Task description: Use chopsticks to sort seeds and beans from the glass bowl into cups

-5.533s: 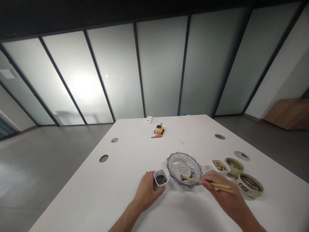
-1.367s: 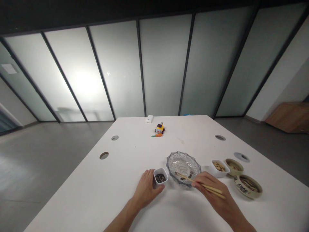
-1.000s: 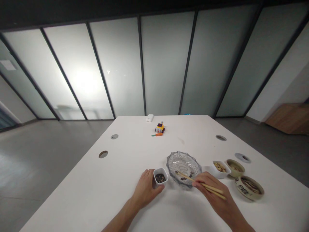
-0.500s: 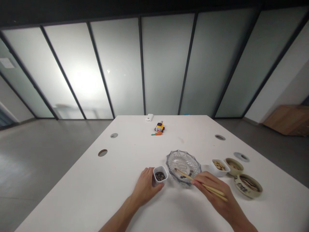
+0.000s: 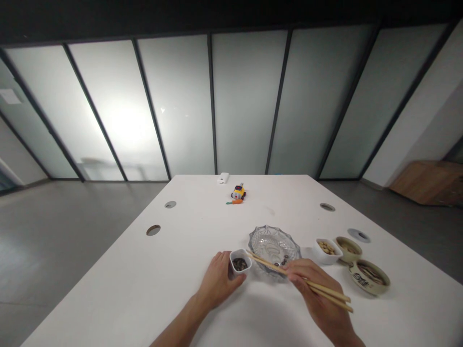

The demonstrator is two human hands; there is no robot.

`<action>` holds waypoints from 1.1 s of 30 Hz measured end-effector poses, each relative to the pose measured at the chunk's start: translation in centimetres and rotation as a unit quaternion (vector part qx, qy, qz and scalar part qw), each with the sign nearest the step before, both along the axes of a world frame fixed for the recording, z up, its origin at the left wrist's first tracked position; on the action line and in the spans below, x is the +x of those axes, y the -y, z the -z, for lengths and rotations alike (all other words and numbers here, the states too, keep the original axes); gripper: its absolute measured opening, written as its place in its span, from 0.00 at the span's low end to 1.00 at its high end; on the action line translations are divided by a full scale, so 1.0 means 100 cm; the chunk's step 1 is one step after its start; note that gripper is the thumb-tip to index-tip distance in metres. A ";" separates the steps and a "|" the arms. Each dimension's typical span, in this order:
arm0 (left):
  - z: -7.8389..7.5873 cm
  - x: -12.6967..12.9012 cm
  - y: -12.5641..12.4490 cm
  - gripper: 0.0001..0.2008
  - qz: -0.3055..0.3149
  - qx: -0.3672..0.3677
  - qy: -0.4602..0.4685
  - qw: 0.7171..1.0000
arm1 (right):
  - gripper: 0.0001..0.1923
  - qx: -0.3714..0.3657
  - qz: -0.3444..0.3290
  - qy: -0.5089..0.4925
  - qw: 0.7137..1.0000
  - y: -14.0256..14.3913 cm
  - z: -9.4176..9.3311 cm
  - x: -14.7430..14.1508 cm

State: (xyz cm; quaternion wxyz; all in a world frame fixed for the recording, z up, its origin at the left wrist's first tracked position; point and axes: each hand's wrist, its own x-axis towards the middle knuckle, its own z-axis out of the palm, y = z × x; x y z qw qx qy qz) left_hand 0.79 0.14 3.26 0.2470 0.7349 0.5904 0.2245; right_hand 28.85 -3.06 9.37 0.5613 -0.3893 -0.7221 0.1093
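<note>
My left hand (image 5: 219, 283) is wrapped round a small white square cup (image 5: 247, 268) of dark seeds, which stands on the table. In my right hand (image 5: 320, 296) is a pair of wooden chopsticks (image 5: 266, 263). Their tips point left, at the right rim of the cup; whether anything is pinched between them I cannot tell. Beneath the chopsticks lies a clear scalloped glass plate (image 5: 261, 237). Several dark seeds (image 5: 284, 261) rest in its near right part, some partly covered by my fingers and the chopsticks.
Right of the plate stand a white bowl (image 5: 327, 258) of pale nuts, a beige bowl (image 5: 352, 258) and another beige bowl (image 5: 365, 284) with dark marks and sliced pieces. Farther back are a toy car (image 5: 238, 192), a toy carrot (image 5: 236, 202) and a white device (image 5: 223, 178). Holes pierce the tabletop (image 5: 188, 241).
The chopstick tips have gone from inside the glass plate leftward to the cup's rim. A dark seed near the tips at the plate's left no longer shows there. My left hand stays put.
</note>
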 end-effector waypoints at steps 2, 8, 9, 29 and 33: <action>0.000 0.000 0.000 0.16 -0.003 -0.003 -0.003 1.000 | 0.22 0.007 0.057 -0.009 0.998 -0.004 0.003 0.012; 0.000 0.001 -0.001 0.14 -0.006 -0.008 -0.004 1.000 | 0.28 -0.079 0.029 0.058 0.995 -0.017 0.003 0.051; 0.000 0.001 0.000 0.13 -0.008 -0.006 -0.004 1.000 | 0.29 -0.099 0.011 0.065 0.993 -0.018 0.002 0.052; 0.003 0.001 0.000 0.11 -0.019 0.010 -0.010 1.000 | 0.23 -0.137 -0.029 0.057 0.988 -0.014 -0.001 0.048; 0.004 0.001 0.000 0.12 -0.019 0.008 -0.006 1.000 | 0.21 -0.113 0.008 0.081 0.990 -0.016 -0.001 0.050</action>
